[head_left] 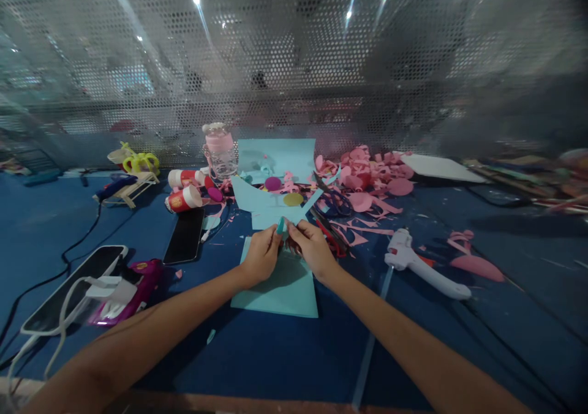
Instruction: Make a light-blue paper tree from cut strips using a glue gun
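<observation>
Light-blue paper piece (pixel 285 225): pinched between both hands near the middle of the blue table (pixel 294 353), just above a light-blue paper sheet (pixel 280 285) lying flat toward the near edge.

Head view. Left hand (pixel 261 256) closed around the piece's near-left side, thumb with teal nail on top, fingers curled under. Right hand (pixel 312 248) closed likewise on the near-right side, fingertips meeting the left hand's; cannot tell whether anything small besides the paper sits inside the grip. Larger light-blue cut shapes (pixel 271 203) spread just beyond the hands, with a purple paper disc (pixel 272 184) and a yellow paper disc (pixel 293 199) lying on them.

Toward the far edge: a pink-capped clear bottle (pixel 219 152) standing upright, two red-and-white glue tubes (pixel 184 190) tipped over beside it, a heap of pink paper scraps (pixel 372 178). Scissors (pixel 331 218) near the right hand, partly under the scraps. White glue gun (pixel 425 264) lying on its side toward the right. Black phone (pixel 185 235) flat to the left of the hands.

For a clean job, probably best: thumbs kept close together at the working spot, paper held taut and lifted clear of the sheet below, small moves, wrists low and steady, scraps kept from catching the edge.
</observation>
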Demonstrator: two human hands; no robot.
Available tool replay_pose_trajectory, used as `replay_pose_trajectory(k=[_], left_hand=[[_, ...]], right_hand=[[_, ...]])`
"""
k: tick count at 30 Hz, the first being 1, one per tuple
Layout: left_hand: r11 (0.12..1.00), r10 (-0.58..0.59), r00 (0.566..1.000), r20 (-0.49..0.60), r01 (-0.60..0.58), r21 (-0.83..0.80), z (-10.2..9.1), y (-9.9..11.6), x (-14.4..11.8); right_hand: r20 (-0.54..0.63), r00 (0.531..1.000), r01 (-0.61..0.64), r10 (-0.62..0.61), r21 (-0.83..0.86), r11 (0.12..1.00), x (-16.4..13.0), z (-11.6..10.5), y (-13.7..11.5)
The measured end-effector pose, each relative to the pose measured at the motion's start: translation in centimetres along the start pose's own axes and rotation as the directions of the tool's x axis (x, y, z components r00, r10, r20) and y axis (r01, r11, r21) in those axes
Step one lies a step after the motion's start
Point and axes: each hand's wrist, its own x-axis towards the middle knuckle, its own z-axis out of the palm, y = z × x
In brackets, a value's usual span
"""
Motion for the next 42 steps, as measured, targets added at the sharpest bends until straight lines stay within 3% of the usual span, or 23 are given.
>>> replay_pose_trajectory(k=[5,9,14,18,21,23,27,32,35,42], left_hand=[[1.000,0.017,1.000,0.022,-0.016,-0.016,0.0,-0.1,0.0],[0.997,0.057,0.996,0.072,-0.053,-0.063,-0.1,-0.3,0.2],[0.964,0.267,0.963,0.037,-0.267,-0.012,-0.7,-0.8,0.4],[0.918,0.380,0.925,0.012,-0.379,0.117,-1.1,-1.2,0.4],[0.931,0.340,0.939,-0.044,-0.330,0.156,-1.2,-1.5,0.5],[0.954,0.282,0.955,-0.089,-0.269,0.130,-1.2,-1.5,0.6],[0.982,0.188,0.982,-0.027,-0.188,-0.015,-1.1,-1.1,0.8],[0.992,0.102,0.994,0.034,-0.099,-0.077,-0.6,-0.4,0.5],[0.998,0.044,0.999,0.014,-0.043,-0.042,-0.2,-0.2,0.1],[0.997,0.043,0.999,-0.006,-0.044,-0.059,-0.3,-0.1,0.1]], right_hand=[[0.010,1.000,-0.019,0.018,0.041,0.999,0.1,0.0,0.2],[0.073,0.992,-0.108,0.102,0.095,0.990,0.1,0.0,0.2],[0.178,0.961,-0.240,0.210,0.166,0.957,-0.1,-0.1,-0.4],[0.400,0.865,-0.383,0.304,0.135,0.914,-0.1,-0.9,-1.0],[0.567,0.749,-0.464,0.342,0.082,0.882,-0.1,-1.6,-1.2],[0.597,0.728,-0.461,0.337,0.062,0.885,0.0,-1.9,-1.2],[0.495,0.819,-0.394,0.290,0.118,0.912,0.1,-1.6,-1.1],[0.262,0.951,-0.229,0.164,0.237,0.944,-0.2,-0.3,-0.3],[0.193,0.972,-0.187,0.137,0.273,0.944,-0.6,0.5,0.0],[0.117,0.983,-0.170,0.143,0.278,0.945,-0.5,0.8,0.4]])
